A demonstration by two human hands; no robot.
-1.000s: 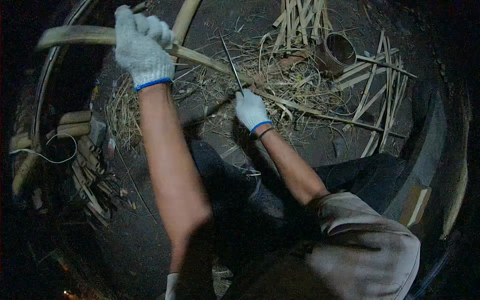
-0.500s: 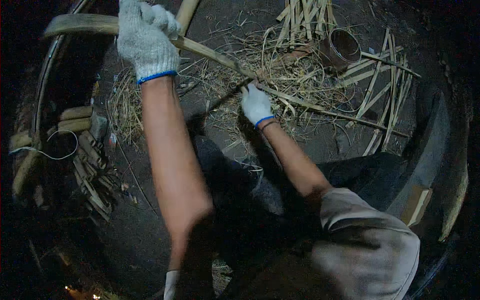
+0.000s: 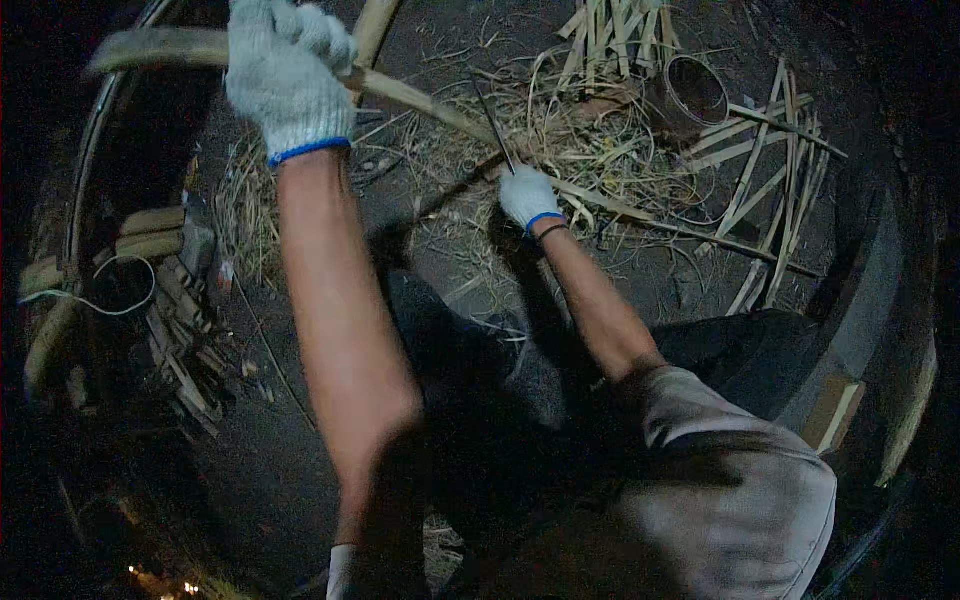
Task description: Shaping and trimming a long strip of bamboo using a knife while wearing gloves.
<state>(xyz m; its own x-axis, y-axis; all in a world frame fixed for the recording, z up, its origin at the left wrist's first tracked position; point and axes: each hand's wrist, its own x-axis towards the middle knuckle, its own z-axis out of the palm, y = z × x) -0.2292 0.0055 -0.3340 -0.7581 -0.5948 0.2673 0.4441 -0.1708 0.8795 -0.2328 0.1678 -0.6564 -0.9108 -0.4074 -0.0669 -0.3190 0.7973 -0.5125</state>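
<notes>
My left hand (image 3: 290,85), in a white knit glove with a blue cuff, is closed around a pale bamboo length (image 3: 425,103). The length slants from the upper left down toward the middle. My right hand (image 3: 530,195), gloved the same way, grips a knife (image 3: 491,115) whose thin dark blade points up and to the left. The blade crosses near the bamboo's lower end; whether they touch I cannot tell. The knife's handle is hidden inside the glove. Curly bamboo shavings (image 3: 570,115) lie on the dark ground around and beyond my right hand.
A round container (image 3: 697,90) stands at the upper right, near a bundle of bamboo strips (image 3: 620,35). More long strips (image 3: 785,200) lie crossed at the right. Cut bamboo pieces (image 3: 150,235) and a looped white cord (image 3: 120,310) are at the left.
My right hand has shifted slightly right and down, and the knife blade now stands out clearly. My left hand has moved a little left, keeping its hold on the bamboo.
</notes>
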